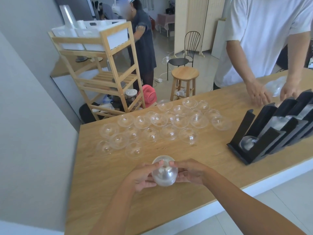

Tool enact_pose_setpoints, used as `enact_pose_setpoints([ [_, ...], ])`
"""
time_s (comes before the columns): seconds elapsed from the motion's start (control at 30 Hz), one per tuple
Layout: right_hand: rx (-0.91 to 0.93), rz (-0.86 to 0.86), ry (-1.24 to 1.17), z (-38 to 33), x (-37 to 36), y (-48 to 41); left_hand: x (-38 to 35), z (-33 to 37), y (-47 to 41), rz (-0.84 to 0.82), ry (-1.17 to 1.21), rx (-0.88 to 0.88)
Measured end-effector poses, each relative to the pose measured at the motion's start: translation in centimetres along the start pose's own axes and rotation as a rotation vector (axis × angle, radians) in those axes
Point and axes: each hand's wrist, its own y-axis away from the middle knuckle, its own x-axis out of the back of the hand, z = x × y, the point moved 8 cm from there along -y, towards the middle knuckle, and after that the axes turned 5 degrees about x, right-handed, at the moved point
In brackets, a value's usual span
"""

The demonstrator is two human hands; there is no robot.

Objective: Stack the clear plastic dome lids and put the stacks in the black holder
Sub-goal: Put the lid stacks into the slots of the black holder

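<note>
A stack of clear dome lids is held just above the wooden table, near its front. My left hand grips the stack's left side and my right hand grips its right side. Several single clear dome lids lie spread across the middle of the table beyond my hands. The black holder stands at the right, tilted, with stacked lids in its slots.
Across the table a person in a white shirt rests both hands by a clear plastic bag near the holder. Behind the table stand a wooden shelf, a wooden stool, a pink fan and a black chair. A grey wall borders the left.
</note>
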Motion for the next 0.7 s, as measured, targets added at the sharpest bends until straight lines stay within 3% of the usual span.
enact_pose_setpoints([
  [0.3,0.239,0.163,0.076,-8.7,3.9,6.0,-6.0,9.3,0.7,-0.130,-0.135,-0.202],
  [0.7,0.655,0.471,0.131,-23.5,19.8,21.8,-27.6,28.5,4.2,-0.318,-0.516,-0.541],
])
